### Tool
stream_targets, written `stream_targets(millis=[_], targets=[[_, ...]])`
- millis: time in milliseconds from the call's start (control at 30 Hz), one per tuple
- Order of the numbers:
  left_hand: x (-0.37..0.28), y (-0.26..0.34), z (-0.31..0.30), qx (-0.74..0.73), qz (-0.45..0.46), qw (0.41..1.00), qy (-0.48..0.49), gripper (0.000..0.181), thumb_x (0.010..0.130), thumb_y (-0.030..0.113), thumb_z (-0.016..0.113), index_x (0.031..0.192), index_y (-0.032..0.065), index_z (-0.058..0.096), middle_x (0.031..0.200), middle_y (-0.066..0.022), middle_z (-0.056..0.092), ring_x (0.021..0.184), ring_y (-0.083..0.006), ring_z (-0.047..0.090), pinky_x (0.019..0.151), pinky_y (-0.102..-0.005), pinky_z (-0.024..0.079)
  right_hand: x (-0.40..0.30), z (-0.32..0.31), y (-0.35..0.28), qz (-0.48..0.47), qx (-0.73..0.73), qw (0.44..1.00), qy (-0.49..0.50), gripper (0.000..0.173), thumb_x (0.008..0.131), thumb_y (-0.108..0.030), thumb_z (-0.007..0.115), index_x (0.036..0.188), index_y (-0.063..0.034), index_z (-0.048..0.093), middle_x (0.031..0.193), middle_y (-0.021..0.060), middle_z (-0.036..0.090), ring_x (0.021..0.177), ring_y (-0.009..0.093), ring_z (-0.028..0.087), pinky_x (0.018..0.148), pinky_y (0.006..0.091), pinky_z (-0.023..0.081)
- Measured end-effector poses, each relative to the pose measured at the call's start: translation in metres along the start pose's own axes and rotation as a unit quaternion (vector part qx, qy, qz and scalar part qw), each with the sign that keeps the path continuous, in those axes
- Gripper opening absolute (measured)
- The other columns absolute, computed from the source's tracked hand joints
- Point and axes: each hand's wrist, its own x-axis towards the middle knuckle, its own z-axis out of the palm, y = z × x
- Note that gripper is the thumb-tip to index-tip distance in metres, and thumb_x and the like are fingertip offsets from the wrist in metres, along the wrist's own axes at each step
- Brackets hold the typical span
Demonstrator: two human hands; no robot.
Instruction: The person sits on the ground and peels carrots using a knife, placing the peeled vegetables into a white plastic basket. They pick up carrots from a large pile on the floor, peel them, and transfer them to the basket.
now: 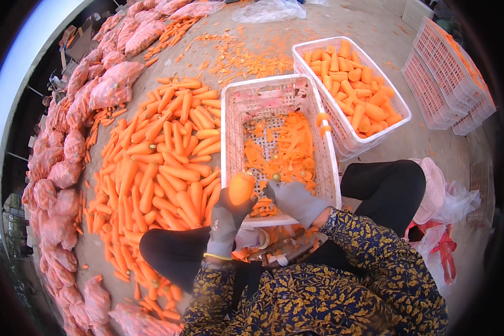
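Note:
My left hand [231, 212], in a grey work glove, grips a thick carrot [241, 188] at the near left corner of a white plastic crate [228, 138]. The carrot points up and its top end shows. Over the crate's near end is my right hand [296, 200], also gloved, its fingers curled close to the carrot. Whether a tool is in those fingers cannot be made out. Inside the crate lie orange carrot peelings [292, 143] and cut-off ends, spread over its perforated bottom. Two orange bands [322, 124] sit on its right rim.
Left of the crate lies a big heap of whole carrots [164, 164]. A second crate [344, 145] holds peeled carrot pieces [353, 84]. Stacked crates [441, 84] stand at the right. Pink mesh sacks [63, 206] line the far left. Scraps [243, 56] litter the concrete floor.

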Motion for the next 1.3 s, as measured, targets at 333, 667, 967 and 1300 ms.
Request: stream_targets(millis=[333,667,967,1300], targets=[[0.012,0.039,0.012,-0.146,0.146,0.978,0.012,0.056,0.072,0.009,0.08,0.117,-0.0011,0.048,0.102,-0.0103,0.063,0.09,-0.0168,0.061,0.078,-0.0302,0.052,0.029,0.027,0.041,0.207,0.179,0.957,-0.094,0.029,0.094,-0.03,0.046,0.101,-0.0027,0.054,0.081,0.0204,0.064,0.076,0.038,0.063,0.064,0.0485,0.049],[0.0,0.024,-0.016,-0.02,0.199,0.973,0.112,0.061,0.069,0.011,0.082,0.121,0.0017,0.052,0.108,-0.0122,0.064,0.098,-0.0212,0.063,0.084,-0.0332,0.051,0.021,-0.032,0.005,0.004,0.165,0.955,0.245,0.011,0.091,-0.021,0.057,0.089,-0.011,0.053,0.063,0.0098,0.055,0.051,0.029,0.057,0.041,0.0367,0.04],[-0.001,0.033,-0.024,0.263,0.304,0.903,0.15,0.062,0.064,0.009,0.08,0.121,0.0048,0.055,0.103,-0.0167,0.064,0.09,-0.0379,0.062,0.074,-0.0422,0.051,0.004,-0.043,-0.013,-0.065,0.098,0.969,0.217,0.015,0.094,-0.022,0.052,0.093,-0.0072,0.05,0.063,0.0101,0.053,0.05,0.025,0.056,0.04,0.0349,0.04],[-0.016,0.042,0.008,0.208,0.251,0.945,0.019,0.047,0.068,0.014,0.075,0.111,0.0085,0.058,0.089,-0.0128,0.063,0.082,-0.0352,0.061,0.068,-0.0429,0.05,0.024,-0.07,-0.024,0.044,0.778,0.587,0.217,0.016,0.101,-0.024,0.045,0.1,-0.0081,0.046,0.09,0.0046,0.049,0.061,0.009,0.048,0.048,0.0242,0.044]])
